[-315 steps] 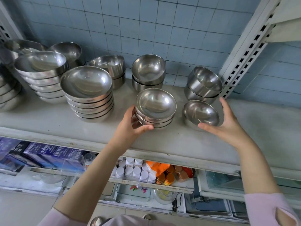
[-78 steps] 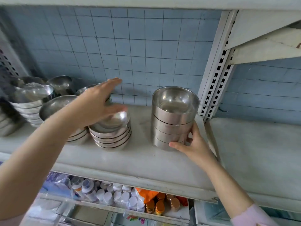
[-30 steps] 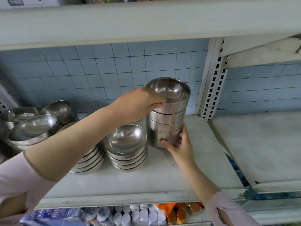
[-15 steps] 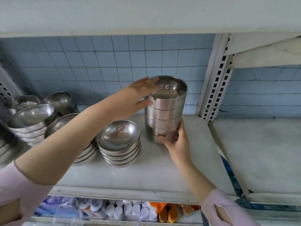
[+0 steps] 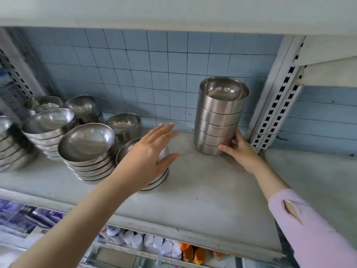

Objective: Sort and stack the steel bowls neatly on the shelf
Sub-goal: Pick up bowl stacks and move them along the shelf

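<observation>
A: What is different about the left hand (image 5: 148,159)?
B: It has left the rim of the tall stack (image 5: 218,117) and hangs, fingers spread, over the low stack (image 5: 160,180).
A: And the bowls?
B: The small pairs seen earlier now stand as that one tall stack.

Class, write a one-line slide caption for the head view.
The right hand grips a tall stack of steel bowls on the shelf; the left hand hovers above a lower stack.
</observation>
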The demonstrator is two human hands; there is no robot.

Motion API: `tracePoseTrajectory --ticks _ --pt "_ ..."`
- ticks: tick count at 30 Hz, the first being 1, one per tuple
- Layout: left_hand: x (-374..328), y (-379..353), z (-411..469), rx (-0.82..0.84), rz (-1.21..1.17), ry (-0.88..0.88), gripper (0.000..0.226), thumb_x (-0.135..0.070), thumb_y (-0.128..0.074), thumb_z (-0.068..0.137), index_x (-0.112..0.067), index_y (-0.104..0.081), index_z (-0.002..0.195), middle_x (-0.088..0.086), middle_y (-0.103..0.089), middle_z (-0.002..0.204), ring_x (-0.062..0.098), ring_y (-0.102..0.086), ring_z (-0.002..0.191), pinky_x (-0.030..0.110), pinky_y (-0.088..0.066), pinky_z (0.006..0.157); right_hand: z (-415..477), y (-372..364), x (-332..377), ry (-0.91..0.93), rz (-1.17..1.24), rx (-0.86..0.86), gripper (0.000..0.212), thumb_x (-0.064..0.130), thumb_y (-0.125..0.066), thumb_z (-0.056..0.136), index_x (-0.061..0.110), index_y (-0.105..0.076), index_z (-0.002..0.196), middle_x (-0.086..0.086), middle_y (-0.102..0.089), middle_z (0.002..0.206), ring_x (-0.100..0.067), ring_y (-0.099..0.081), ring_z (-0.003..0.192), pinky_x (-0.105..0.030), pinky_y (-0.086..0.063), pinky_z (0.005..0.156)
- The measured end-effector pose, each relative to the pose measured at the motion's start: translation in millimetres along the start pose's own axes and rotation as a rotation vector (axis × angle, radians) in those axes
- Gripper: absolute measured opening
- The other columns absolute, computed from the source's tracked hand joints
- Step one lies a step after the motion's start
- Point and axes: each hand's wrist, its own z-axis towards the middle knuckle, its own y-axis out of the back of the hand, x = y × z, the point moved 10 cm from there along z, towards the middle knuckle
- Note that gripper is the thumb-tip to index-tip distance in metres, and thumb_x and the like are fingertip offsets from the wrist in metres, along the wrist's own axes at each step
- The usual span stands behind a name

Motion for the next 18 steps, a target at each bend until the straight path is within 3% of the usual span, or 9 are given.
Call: tracePoseTrajectory --ticks 2,3,5,8,12,15,18 --pt "1.5 -0.2 -8.5 -0.047 0.008 0.015 0.063 -0.057 -0.04 0.091 -0.014 -0.053 0.136 0.001 -0.043 0.15 0.02 -0.031 0.144 0.031 -0.025 0.115 0.5 -0.1 -0.3 -0.001 0.014 0.019 0.093 0.013 -0.074 0.087 0.031 -0.017 0.157 0.017 -0.039 0.147 0.006 -0.046 0.122 -0.002 -0.04 0.091" --pt "3.4 0.1 -13.2 -0.072 0.003 0.027 0.061 -0.054 -0.042 0.092 -0.014 -0.053 0.135 0.002 -0.044 0.149 0.021 -0.031 0.144 0.034 -0.027 0.116 -0.3 -0.1 -0.7 0.0 0.016 0.015 0.091 0.012 -0.073 0.088 0.031 -0.017 0.157 0.019 -0.041 0.145 0.009 -0.047 0.12 -0.003 -0.041 0.093" --pt "7.2 3.2 -25.5 -0.129 -0.018 0.06 0.057 -0.049 -0.046 0.091 -0.013 -0.054 0.134 0.001 -0.042 0.15 0.021 -0.028 0.146 0.038 -0.028 0.116 -5.6 -1.5 -3.4 -0.01 0.046 -0.029 0.09 0.014 -0.073 0.088 0.029 -0.018 0.158 0.018 -0.044 0.145 0.009 -0.051 0.121 -0.011 -0.042 0.102" --pt "14.6 12.7 -51.3 -0.224 -0.051 0.117 0.056 -0.045 -0.05 0.091 -0.012 -0.052 0.136 -0.001 -0.039 0.151 0.021 -0.024 0.147 0.039 -0.026 0.117 -27.9 -2.3 -12.0 -0.091 0.187 -0.255 0.089 0.021 -0.075 0.088 0.019 -0.019 0.157 0.006 -0.044 0.15 -0.004 -0.053 0.124 -0.018 -0.041 0.101" --pt "31.2 23.6 -95.5 -0.319 0.055 0.16 0.06 -0.042 -0.051 0.092 -0.009 -0.044 0.141 0.008 -0.036 0.154 0.028 -0.02 0.148 0.052 -0.026 0.117 -77.7 -31.1 -16.5 -0.154 0.14 -0.5 0.085 0.039 -0.075 0.086 0.016 -0.029 0.154 -0.006 -0.041 0.153 -0.018 -0.043 0.139 -0.033 -0.036 0.113" --pt "48.1 27.5 -121.1 -0.347 0.161 0.2 0.069 -0.044 -0.051 0.092 -0.005 -0.034 0.147 0.013 -0.023 0.159 0.032 -0.012 0.149 0.056 -0.023 0.117 -100.8 -79.3 6.4 -0.083 0.1 -0.432 0.079 0.042 -0.073 0.085 0.022 -0.033 0.151 0.002 -0.043 0.149 -0.01 -0.041 0.133 -0.026 -0.034 0.103" --pt "74.3 32.8 -139.5 -0.401 0.167 0.27 0.082 -0.048 -0.053 0.09 -0.001 -0.024 0.15 0.018 -0.008 0.161 0.034 -0.005 0.15 0.051 -0.015 0.12 -104.2 -138.3 32.8 -0.038 0.122 -0.197 0.085 0.041 -0.074 0.083 0.03 -0.026 0.153 0.007 -0.04 0.147 -0.008 -0.04 0.134 -0.023 -0.035 0.098"
